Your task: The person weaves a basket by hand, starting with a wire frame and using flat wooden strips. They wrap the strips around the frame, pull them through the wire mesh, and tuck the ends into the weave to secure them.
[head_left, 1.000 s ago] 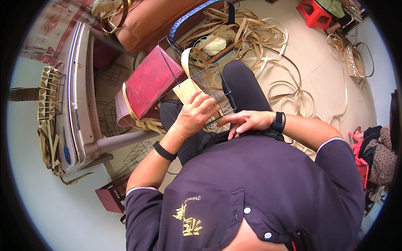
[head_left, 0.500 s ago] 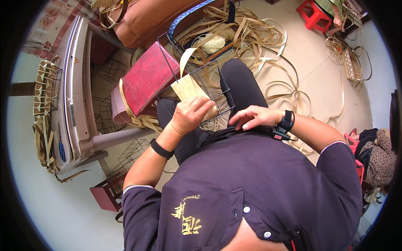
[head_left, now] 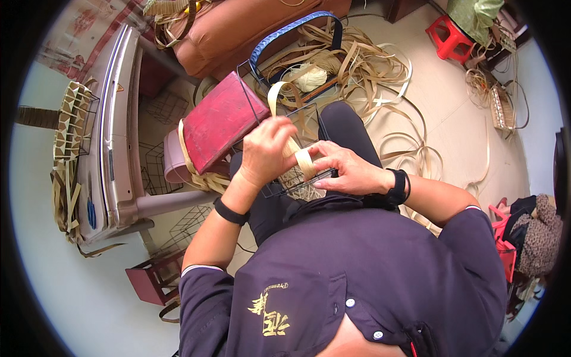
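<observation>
On my lap rests a black wire basket frame [head_left: 315, 111], tilted between my knees. A pale flat weaving strip [head_left: 304, 163] bends in a loop over the frame's near part, and its other end arches up past the wires. My left hand [head_left: 266, 150] is closed on this strip at the left, fingers curled and partly blurred. From the right, my right hand [head_left: 352, 171] pinches the loop between thumb and fingers. Both hands hide part of the strip and of the wire frame.
A dark red board [head_left: 223, 122] lies over a pink bin [head_left: 176, 156] on my left. Ahead are a blue-handled basket [head_left: 291, 33], a ball of cream cord [head_left: 310, 77] and heaped tan strips [head_left: 372, 65]. A red stool [head_left: 450, 40] stands far right, near another person.
My right hand has moved left and up from my lap to the strip and now pinches it. My left hand has risen slightly; the strip now bends in a loop.
</observation>
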{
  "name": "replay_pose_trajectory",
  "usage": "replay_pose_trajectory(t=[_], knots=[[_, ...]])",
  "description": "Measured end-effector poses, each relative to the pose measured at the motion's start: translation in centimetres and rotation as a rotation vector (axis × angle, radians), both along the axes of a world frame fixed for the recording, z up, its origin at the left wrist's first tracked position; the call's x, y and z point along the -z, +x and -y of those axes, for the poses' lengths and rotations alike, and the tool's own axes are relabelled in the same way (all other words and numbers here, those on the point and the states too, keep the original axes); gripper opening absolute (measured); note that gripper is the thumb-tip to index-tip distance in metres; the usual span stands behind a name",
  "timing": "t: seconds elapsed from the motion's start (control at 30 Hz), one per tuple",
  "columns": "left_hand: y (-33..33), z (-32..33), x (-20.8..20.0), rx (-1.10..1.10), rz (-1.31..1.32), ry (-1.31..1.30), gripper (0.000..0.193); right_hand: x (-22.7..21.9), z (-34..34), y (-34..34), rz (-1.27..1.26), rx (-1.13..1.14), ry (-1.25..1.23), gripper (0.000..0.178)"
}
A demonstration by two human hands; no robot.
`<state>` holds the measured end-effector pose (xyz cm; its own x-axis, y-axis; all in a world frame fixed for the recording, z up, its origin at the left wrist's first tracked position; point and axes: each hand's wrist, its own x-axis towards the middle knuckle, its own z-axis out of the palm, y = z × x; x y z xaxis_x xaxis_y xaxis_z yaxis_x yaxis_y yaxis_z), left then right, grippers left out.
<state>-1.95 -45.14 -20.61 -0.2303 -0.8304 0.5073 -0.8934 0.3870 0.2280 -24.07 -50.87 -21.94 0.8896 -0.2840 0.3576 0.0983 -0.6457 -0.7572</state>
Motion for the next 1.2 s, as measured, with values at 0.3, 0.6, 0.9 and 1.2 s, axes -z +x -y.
replay_pose_trajectory(t=[0.3,0.6,0.9,1.2], knots=[[0.2,0.8,0.3,-0.183,0.191,0.209,0.072,-2.5,3.9,-1.6,-0.265,-0.593,1.103,0.026],[1.4,1.5,1.0,-0.161,0.077,0.241,0.052,-3.4,2.0,0.2,-0.109,-0.877,1.816,0.070],[2.7,1.1,1.2,-0.062,0.034,0.206,0.031,-12.4,1.8,-1.1,-0.242,-0.848,1.768,0.109],[3.2,1.6,1.5,-0.038,-0.012,0.295,0.028,-13.7,1.2,-2.4,-0.426,-0.750,1.082,0.110]])
